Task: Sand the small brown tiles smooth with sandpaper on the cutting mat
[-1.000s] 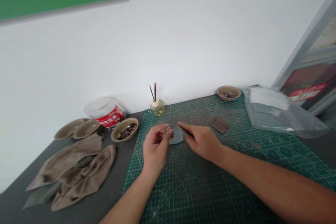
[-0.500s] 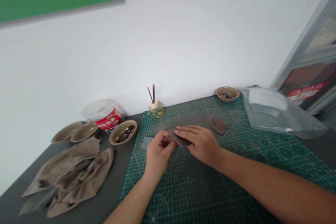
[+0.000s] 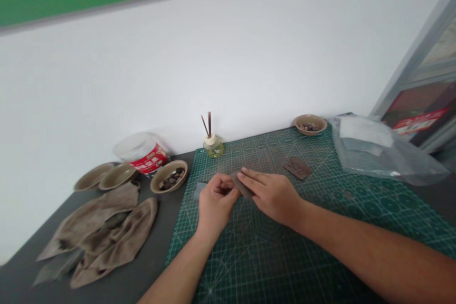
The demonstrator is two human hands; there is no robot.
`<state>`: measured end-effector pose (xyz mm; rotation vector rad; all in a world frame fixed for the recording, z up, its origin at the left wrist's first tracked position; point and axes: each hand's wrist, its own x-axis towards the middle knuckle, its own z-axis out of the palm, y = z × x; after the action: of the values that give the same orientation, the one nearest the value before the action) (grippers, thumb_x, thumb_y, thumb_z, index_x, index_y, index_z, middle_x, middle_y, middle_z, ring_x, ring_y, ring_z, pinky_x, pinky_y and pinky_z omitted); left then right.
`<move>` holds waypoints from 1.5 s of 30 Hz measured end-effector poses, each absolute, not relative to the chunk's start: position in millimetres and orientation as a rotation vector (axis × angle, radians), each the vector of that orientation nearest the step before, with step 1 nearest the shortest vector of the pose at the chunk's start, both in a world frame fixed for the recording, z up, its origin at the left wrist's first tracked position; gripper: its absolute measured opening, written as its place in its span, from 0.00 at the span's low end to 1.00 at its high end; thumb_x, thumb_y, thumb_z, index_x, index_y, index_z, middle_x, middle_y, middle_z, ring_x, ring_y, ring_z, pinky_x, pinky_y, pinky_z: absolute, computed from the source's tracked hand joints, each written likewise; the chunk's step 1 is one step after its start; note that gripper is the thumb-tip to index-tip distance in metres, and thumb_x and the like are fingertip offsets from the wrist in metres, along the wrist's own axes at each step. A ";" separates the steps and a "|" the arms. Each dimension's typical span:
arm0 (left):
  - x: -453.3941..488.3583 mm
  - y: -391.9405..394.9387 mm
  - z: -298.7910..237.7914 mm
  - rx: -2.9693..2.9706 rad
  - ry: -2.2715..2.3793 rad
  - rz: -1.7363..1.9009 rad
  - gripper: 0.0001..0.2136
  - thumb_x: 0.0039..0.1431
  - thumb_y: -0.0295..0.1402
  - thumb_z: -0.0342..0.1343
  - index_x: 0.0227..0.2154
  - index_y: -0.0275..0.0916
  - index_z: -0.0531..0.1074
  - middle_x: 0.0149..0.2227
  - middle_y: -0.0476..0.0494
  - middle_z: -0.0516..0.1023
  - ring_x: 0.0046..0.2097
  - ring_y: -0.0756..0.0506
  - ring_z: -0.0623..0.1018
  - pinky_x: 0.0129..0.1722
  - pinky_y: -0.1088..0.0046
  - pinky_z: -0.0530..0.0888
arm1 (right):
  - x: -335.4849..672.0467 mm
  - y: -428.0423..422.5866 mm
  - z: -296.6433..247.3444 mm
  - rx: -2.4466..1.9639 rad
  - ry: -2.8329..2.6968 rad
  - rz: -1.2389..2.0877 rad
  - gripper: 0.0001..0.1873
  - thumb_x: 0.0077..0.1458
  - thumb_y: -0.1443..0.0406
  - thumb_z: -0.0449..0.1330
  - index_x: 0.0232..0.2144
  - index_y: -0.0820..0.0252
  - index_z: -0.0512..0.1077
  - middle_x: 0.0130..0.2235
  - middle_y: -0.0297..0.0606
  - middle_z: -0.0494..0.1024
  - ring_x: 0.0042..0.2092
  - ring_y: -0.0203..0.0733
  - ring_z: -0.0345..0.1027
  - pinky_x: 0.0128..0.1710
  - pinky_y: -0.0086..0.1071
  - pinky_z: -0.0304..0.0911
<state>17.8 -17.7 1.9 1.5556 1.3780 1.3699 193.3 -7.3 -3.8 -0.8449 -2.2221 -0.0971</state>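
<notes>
My left hand (image 3: pixel 218 199) is closed in a pinch over the green cutting mat (image 3: pixel 228 266); whatever lies between its fingertips is hidden. Against those fingertips, my right hand (image 3: pixel 272 194) holds a small grey-brown piece of sandpaper (image 3: pixel 243 187), its fingers stretched along the top and the thumb out of sight underneath. A second brown piece of sandpaper (image 3: pixel 298 167) with dark handwritten figures lies flat on the mat, beyond my right hand. Partly behind my left hand is a small pale, see-through packet (image 3: pixel 199 191).
Left: a bowl of dark pebble-like pieces (image 3: pixel 169 184), two stacked-looking bowls (image 3: pixel 119 176), a red-labelled tub (image 3: pixel 142 154) and crumpled brown cloths (image 3: pixel 117 247). At the back: a reed diffuser (image 3: pixel 214 146) and another bowl of small pieces (image 3: pixel 309 131). Right: a clear plastic bag (image 3: pixel 377 152).
The sandpaper in my right hand has shifted slightly and tilted more steeply against my left fingertips. My left hand keeps its pinch. The whole view has moved a little.
</notes>
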 end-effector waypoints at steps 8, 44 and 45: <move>19.5 -18.5 2.3 1.495 1.342 1.426 0.08 0.49 0.26 0.61 0.26 0.38 0.65 0.22 0.56 0.69 0.24 0.54 0.67 0.24 0.81 0.64 | 193.4 -8.1 -6.2 -0.782 -2.235 -0.086 0.25 0.57 0.72 0.52 0.58 0.67 0.65 0.58 0.49 0.69 0.56 0.45 0.68 0.52 0.36 0.69; 16.9 -20.8 4.7 1.596 1.299 1.437 0.06 0.53 0.31 0.61 0.28 0.38 0.68 0.25 0.53 0.71 0.27 0.51 0.73 0.29 0.77 0.71 | 195.5 -6.6 -5.5 -0.738 -2.123 0.226 0.27 0.59 0.72 0.54 0.60 0.61 0.63 0.58 0.41 0.71 0.56 0.40 0.68 0.57 0.33 0.65; 16.9 -21.1 5.0 1.604 1.298 1.434 0.06 0.53 0.31 0.61 0.28 0.38 0.68 0.25 0.53 0.71 0.27 0.51 0.73 0.28 0.77 0.71 | 196.1 -7.0 -5.3 -0.728 -2.130 0.229 0.27 0.59 0.72 0.54 0.60 0.61 0.63 0.58 0.42 0.71 0.56 0.40 0.68 0.57 0.33 0.65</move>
<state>16.9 -21.1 5.0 1.6042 1.2981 1.4336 196.1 -7.0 -5.3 -0.7280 -2.1295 0.2289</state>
